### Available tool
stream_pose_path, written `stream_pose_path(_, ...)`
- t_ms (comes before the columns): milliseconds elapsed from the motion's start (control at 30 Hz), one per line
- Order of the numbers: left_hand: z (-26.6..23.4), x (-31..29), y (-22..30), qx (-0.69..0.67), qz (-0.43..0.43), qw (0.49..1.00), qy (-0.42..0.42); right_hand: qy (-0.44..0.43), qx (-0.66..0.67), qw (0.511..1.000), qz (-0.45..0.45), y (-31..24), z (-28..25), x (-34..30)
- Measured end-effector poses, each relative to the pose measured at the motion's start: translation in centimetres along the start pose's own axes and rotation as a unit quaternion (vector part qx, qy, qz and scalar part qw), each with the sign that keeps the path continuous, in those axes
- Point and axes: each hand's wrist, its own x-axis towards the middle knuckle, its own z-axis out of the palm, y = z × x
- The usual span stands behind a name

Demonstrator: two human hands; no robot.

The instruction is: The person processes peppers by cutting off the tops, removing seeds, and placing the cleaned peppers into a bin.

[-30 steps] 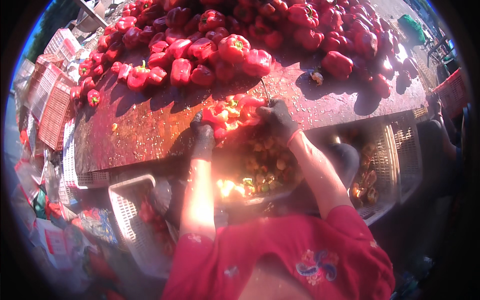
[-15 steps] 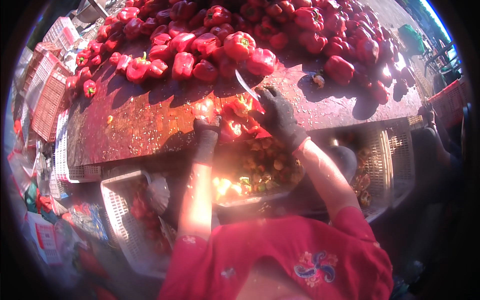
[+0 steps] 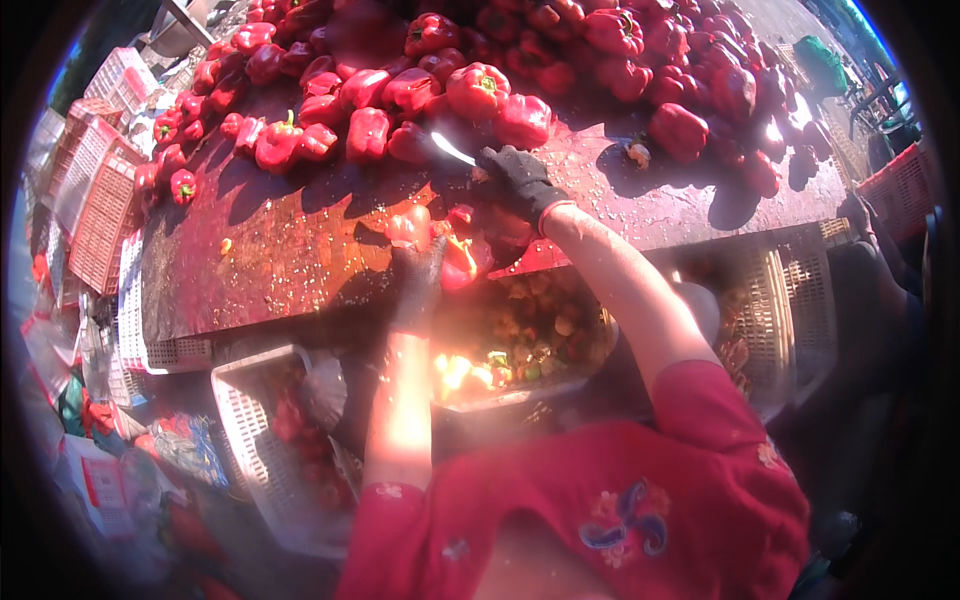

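Observation:
My right hand, in a dark glove, is closed round the handle of a knife. Its curved, bright blade points left, just in front of the pile of red bell peppers. Nearer to me, my gloved left hand grips a cut bell pepper at the board's near edge; the opened flesh faces right. A glossy red pepper piece shows just beyond the left fingertips. Glare and shadow hide part of the left fingers.
Small pale seeds dot the wooden board. Below its edge, a container holds pepper cores and scraps. A white crate with red pieces stands at the lower left, another crate at the right. Stacked crates line the far left.
My right hand with the knife has moved up and left, away from the cut pepper. The left hand has shifted slightly nearer to me and keeps the pepper.

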Motion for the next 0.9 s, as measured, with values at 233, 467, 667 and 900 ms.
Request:
stream_pose_path(233, -3.0, 0.5, 6.6, 0.082, 0.041, 0.995, 0.035, 0.018, 0.019, 0.999, 0.041, 4.4, -1.9, -0.2)
stream_pose_path(467, -21.4, -0.6, 10.9, 0.028, 0.095, 0.993, 0.067, -0.103, 0.652, 0.733, 0.162, -1.5, -4.0, -6.4)
stream_pose_path(667, -34.9, -7.9, 10.4, 0.172, 0.131, 0.966, 0.140, -0.168, 0.683, 0.698, 0.136, -10.2, -1.7, -7.0)
stream_pose_path(900, -49.2, -15.3, 5.6, 0.553, 0.197, 0.761, 0.276, 0.035, 0.648, 0.744, 0.161, -9.6, 3.0, -2.5)
